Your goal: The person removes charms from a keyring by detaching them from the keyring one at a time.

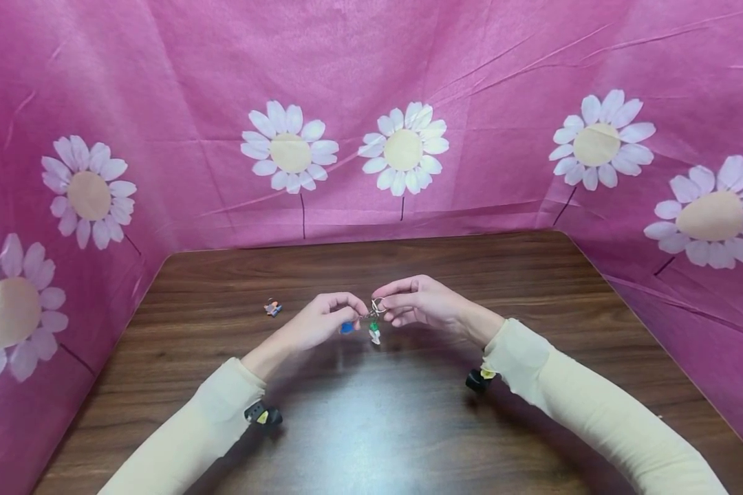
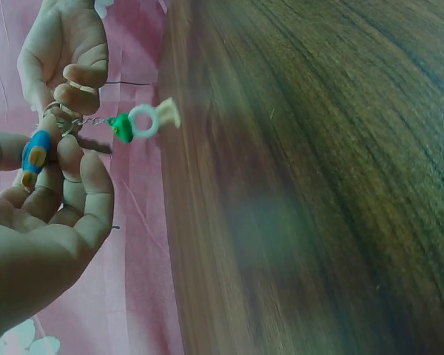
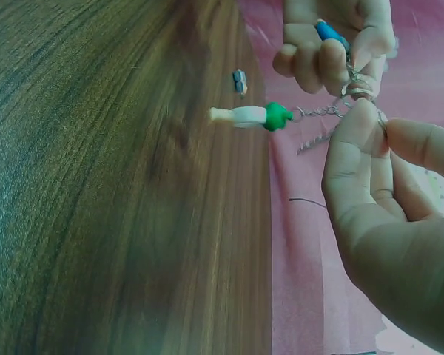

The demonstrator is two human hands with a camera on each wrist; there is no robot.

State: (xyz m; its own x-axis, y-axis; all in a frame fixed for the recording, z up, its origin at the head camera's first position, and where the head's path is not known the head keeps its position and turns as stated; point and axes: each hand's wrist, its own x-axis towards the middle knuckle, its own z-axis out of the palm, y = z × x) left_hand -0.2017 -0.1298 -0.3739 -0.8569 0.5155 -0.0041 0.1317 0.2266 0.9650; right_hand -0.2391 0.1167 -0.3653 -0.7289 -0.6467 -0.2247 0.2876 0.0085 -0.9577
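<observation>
Both hands meet over the middle of the table on a metal key ring. My right hand pinches the ring between thumb and forefinger. A blue-and-orange charm lies within the curled fingers of my left hand, its short chain running to the ring. From the ring a green-and-white figure charm dangles on a chain. Beside that chain hangs a key with a toothed blade, partly covered by the right fingers.
A small orange-and-blue charm lies on the wooden table to the left of the hands. Pink cloth with white daisies encloses the back and both sides. A black wrist camera sits under each sleeve cuff.
</observation>
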